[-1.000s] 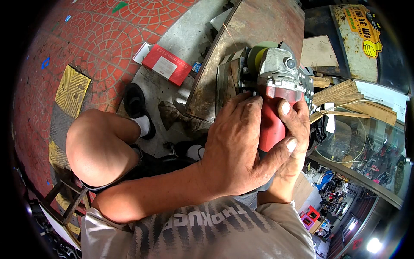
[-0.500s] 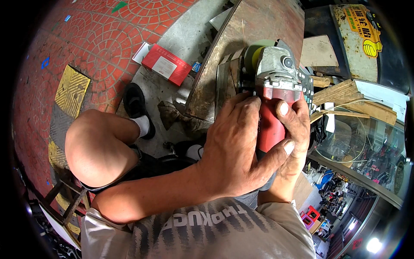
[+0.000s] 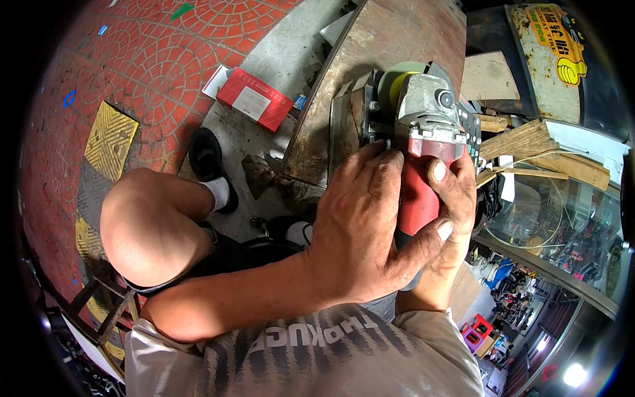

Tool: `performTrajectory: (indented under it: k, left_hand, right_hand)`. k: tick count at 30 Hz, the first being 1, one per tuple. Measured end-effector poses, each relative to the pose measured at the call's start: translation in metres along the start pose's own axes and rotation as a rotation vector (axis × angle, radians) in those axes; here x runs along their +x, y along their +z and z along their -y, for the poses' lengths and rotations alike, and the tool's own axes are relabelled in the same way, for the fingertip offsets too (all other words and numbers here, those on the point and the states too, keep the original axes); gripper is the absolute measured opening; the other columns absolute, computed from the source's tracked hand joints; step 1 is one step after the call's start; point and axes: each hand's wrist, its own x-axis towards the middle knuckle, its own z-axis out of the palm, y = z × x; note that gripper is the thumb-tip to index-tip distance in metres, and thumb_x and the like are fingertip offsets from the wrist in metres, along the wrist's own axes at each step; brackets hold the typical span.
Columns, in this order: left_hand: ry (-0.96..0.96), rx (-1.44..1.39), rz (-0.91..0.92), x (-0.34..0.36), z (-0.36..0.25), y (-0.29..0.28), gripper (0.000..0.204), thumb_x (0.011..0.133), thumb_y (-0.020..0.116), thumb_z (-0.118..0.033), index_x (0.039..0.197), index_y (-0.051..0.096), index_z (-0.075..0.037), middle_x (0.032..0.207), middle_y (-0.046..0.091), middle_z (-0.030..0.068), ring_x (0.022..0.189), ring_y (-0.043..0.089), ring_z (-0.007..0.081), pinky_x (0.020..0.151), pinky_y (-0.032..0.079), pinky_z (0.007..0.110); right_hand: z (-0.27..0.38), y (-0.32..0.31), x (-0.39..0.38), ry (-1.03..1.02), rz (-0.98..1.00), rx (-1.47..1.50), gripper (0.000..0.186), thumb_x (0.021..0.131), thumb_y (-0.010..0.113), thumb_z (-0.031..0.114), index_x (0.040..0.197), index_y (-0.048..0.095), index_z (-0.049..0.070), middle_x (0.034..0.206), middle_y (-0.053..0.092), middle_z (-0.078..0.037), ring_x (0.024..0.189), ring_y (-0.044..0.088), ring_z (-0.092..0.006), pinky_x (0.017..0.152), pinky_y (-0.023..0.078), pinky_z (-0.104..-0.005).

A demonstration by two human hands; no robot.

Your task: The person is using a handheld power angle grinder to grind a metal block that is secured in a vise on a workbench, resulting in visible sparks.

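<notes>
An angle grinder (image 3: 419, 192) with a red body and silver gear head lies between my two hands over the metal bench. My left hand (image 3: 360, 228) is closed against its left side, the thumb lying across the body. My right hand (image 3: 458, 195) wraps its right side, with the thumb on top near the gear head. At the head's left edge shows the grinder's pale green and yellow disc (image 3: 397, 86). Just left of the disc sits a worn, dark metal block (image 3: 348, 126) with bolts. What lies under the grinder is mostly hidden.
The rusty metal bench (image 3: 397, 33) extends away ahead. A red box (image 3: 254, 99) lies on the ground left of it. Wood strips (image 3: 529, 145) and a glass-topped case (image 3: 529, 212) stand to the right. A yellow-black ramp (image 3: 111, 139) lies far left.
The angle grinder has shifted slightly right and toward me, exposing more of the metal block beside the disc. Both hands keep their hold.
</notes>
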Motion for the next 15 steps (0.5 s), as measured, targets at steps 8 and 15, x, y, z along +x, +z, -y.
performTrajectory:
  k: [8,15]
  left_hand:
    - [-0.009,-0.011,0.002,0.0009,0.0004,-0.0006,0.078,0.101,0.087,-0.034,0.157,0.055,0.011,0.15,0.063,0.0355,0.134,0.066,0.0514,0.114,0.055,0.056]
    - [-0.002,-0.027,-0.013,-0.0003,0.0004,-0.0004,0.078,0.101,0.087,-0.032,0.157,0.054,0.012,0.151,0.062,0.0369,0.135,0.066,0.0527,0.116,0.054,0.056]
  right_hand:
    - [0.0014,0.0012,-0.0003,0.024,0.02,0.0,0.099,0.093,0.092,0.016,0.177,0.041,0.001,0.14,0.075,-0.021,0.11,0.079,-0.0277,0.084,0.071,-0.0399]
    - [0.0037,0.0027,-0.0018,0.044,0.026,0.013,0.101,0.093,0.093,0.014,0.178,0.04,0.001,0.141,0.075,-0.02,0.113,0.079,-0.0278,0.088,0.071,-0.0401]
